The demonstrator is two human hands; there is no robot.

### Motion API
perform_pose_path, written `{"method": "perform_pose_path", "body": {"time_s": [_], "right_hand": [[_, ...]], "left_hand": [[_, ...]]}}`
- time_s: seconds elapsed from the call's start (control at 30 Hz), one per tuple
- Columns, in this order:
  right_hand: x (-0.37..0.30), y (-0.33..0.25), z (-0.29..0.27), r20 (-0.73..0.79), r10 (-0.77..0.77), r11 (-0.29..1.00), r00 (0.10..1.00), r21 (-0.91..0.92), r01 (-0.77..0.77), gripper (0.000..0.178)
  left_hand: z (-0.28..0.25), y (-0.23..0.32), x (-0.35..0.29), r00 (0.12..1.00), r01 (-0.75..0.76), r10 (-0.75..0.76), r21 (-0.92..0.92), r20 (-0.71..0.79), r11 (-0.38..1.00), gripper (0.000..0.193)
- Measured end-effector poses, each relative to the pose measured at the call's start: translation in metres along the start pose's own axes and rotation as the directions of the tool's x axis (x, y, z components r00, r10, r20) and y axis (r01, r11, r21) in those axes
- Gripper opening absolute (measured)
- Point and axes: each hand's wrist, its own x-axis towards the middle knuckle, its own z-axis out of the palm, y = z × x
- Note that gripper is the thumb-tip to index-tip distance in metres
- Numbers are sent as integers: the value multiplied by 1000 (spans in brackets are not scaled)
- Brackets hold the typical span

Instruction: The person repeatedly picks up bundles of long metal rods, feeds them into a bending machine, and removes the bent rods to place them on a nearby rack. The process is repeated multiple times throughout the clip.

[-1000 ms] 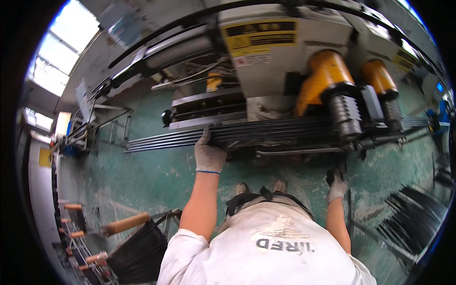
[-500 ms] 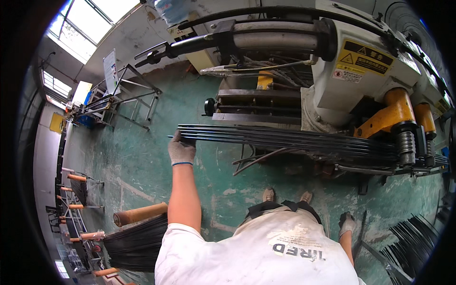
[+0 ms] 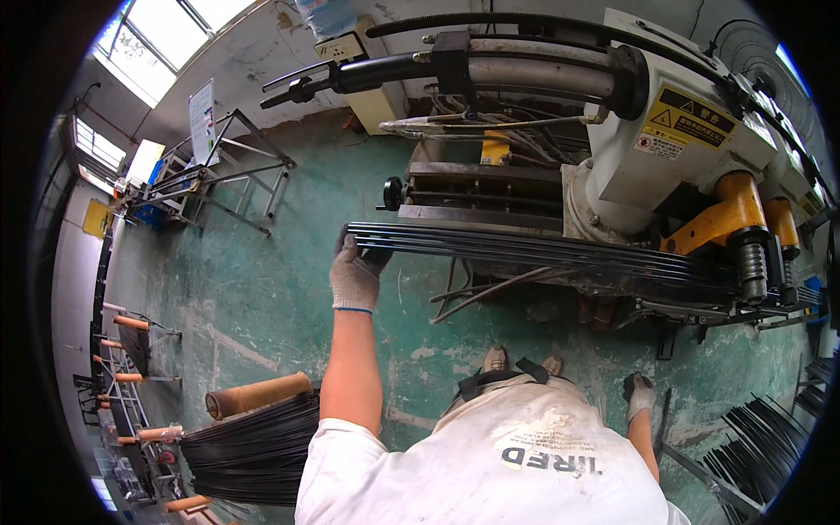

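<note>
A green painted concrete floor, scuffed pale in places (image 3: 262,324), spreads beneath everything. Upon it, toward the upper right, stands a big off-white metal machine with yellow-and-black warning labels (image 3: 630,171). The person's white printed T-shirt (image 3: 525,455) fills the lower middle. At the upper left is a grey tubular metal frame (image 3: 249,166), well apart from the machine.

At the lower left a broad sheaf of thin black rods (image 3: 254,451) lies beside a brown cylindrical roller (image 3: 260,395); at the lower right another spread of black rods (image 3: 757,455) fans out near a metal bar.

In front of the machine, the long bundle of slim, glossy black rods (image 3: 490,245) runs from the left hand rightward to the orange-yellow metal arm (image 3: 739,199) and the silvery coil spring (image 3: 752,271) below it.

The left hand, in a grey-white knitted glove with a blue cuff edge and dark fingers (image 3: 355,269), has its fingers closed around the bundle's left end. The right hand, in a similar dark-tipped glove (image 3: 641,395), hangs low beside the body, apart from the bundle; I cannot tell how its fingers stand.
</note>
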Motion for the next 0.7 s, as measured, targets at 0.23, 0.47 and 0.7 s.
{"method": "perform_pose_path", "body": {"time_s": [0.23,0.47,0.7], "right_hand": [[23,17,-10,16,-68,994,998,-80,69,31],[3,30,-28,76,38,983,996,-183,-23,51],[-29,27,-31,-51,-23,947,998,-321,5,41]], "left_hand": [[-6,10,20,998,60,-60,-55,-2,997,46],[-9,8,21,997,63,-66,87,30,994,41],[-35,12,17,963,121,-163,198,214,973,54]]}}
